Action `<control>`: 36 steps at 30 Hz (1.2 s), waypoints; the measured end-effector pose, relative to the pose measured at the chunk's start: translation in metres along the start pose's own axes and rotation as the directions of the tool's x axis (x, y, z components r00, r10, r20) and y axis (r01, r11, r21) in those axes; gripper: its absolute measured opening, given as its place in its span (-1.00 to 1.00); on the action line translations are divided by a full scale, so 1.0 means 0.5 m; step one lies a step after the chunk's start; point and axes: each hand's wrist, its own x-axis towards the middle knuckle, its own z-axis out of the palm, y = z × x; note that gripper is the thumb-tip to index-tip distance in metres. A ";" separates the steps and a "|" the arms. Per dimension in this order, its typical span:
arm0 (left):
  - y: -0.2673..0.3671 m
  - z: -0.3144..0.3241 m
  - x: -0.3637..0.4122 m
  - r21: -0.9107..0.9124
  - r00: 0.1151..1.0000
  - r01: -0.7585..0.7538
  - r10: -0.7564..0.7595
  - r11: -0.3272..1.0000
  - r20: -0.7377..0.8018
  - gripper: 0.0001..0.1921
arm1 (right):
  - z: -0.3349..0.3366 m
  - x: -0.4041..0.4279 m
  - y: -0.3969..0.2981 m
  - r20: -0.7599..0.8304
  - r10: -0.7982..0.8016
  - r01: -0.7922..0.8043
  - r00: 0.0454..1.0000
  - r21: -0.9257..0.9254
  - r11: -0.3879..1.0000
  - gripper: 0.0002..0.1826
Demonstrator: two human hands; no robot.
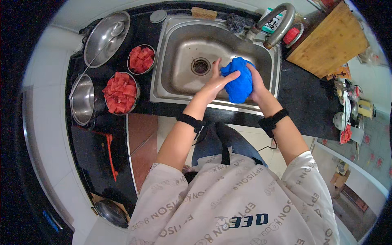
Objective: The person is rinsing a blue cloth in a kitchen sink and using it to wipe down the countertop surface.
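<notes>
A bunched blue cloth point(238, 82) is held between both hands over the front right part of the stainless steel sink point(183, 65). My left hand point(218, 81) is at the cloth's left side, thumb laid across it and one finger raised apart. Against the right side rests my right hand point(257, 80), its fingers partly hidden behind the cloth. The curved metal faucet point(283, 26) stands at the sink's back right corner, not over the cloth. No water is seen running from it.
Left of the sink stand two bowls of cut red fruit chunks point(141, 59) point(121, 93), a steel basin point(107, 39) with a ladle and a steel pot point(82, 99). A wooden cutting board point(330, 41) leans at right. Behind the sink lie a sponge point(204, 13) and a scourer point(235, 23).
</notes>
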 end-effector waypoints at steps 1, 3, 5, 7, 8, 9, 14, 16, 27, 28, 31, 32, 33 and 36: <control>-0.005 -0.007 -0.001 -0.052 0.994 0.080 -0.076 0.995 0.081 -0.12 | 0.001 -0.007 -0.002 0.002 0.023 -0.023 1.000 -0.068 0.997 -0.43; 0.003 -0.001 -0.002 -0.121 0.970 0.178 -0.153 0.977 0.189 -0.17 | 0.008 -0.011 0.000 0.081 0.045 -0.040 0.996 -0.057 0.998 -0.41; 0.018 0.009 -0.007 -0.175 0.927 0.283 -0.221 0.943 0.303 -0.22 | 0.008 -0.012 -0.001 0.157 0.066 -0.060 0.985 -0.046 0.997 -0.39; 0.044 0.022 -0.014 -0.230 0.947 0.269 -0.213 0.935 0.242 -0.37 | 0.003 -0.010 -0.007 0.102 0.104 -0.098 0.989 -0.066 0.993 -0.36; 0.049 0.021 -0.017 -0.232 0.947 0.269 -0.214 0.935 0.239 -0.37 | 0.019 -0.017 -0.006 0.103 0.108 -0.101 0.989 -0.067 0.993 -0.36; 0.053 0.021 -0.019 -0.268 0.964 0.240 -0.197 0.933 0.179 -0.42 | 0.048 -0.037 -0.008 0.079 0.063 -0.056 0.995 -0.088 0.995 -0.36; 0.035 0.026 0.001 -0.154 0.998 -0.047 0.052 0.987 0.027 -0.55 | 0.034 -0.057 0.001 0.036 -0.028 0.031 0.999 -0.084 0.996 -0.34; 0.033 0.039 0.000 -0.198 0.994 -0.105 0.099 0.975 -0.039 -0.58 | -0.003 -0.056 0.004 -0.108 0.052 -0.053 0.993 -0.005 0.999 -0.27; -0.028 0.066 -0.017 -0.018 0.999 -0.036 0.035 0.999 -0.038 -0.45 | 0.007 -0.045 0.035 -0.033 0.259 -0.256 0.965 0.063 0.965 -0.26; -0.039 0.072 -0.011 -0.018 0.999 -0.032 0.032 0.999 -0.039 -0.45 | -0.001 -0.035 0.044 -0.034 0.261 -0.259 0.965 0.065 0.964 -0.26; -0.078 0.055 0.013 -0.022 0.993 -0.042 0.039 0.999 -0.109 -0.49 | 0.006 -0.013 0.071 -0.047 0.158 -0.154 0.986 0.075 0.985 -0.30; -0.083 0.057 0.015 -0.015 0.990 -0.023 0.020 1.000 -0.138 -0.53 | -0.001 -0.005 0.078 -0.059 0.119 -0.114 0.991 0.082 0.990 -0.32; -0.089 0.059 0.016 -0.009 0.986 -0.004 0.002 1.000 -0.168 -0.58 | -0.007 0.003 0.084 -0.071 0.081 -0.074 0.994 0.088 0.993 -0.33; -0.101 0.069 0.016 -0.005 0.957 -0.142 0.136 0.990 -0.258 -0.64 | -0.038 0.043 0.101 -0.201 0.063 -0.054 0.978 0.049 0.997 -0.41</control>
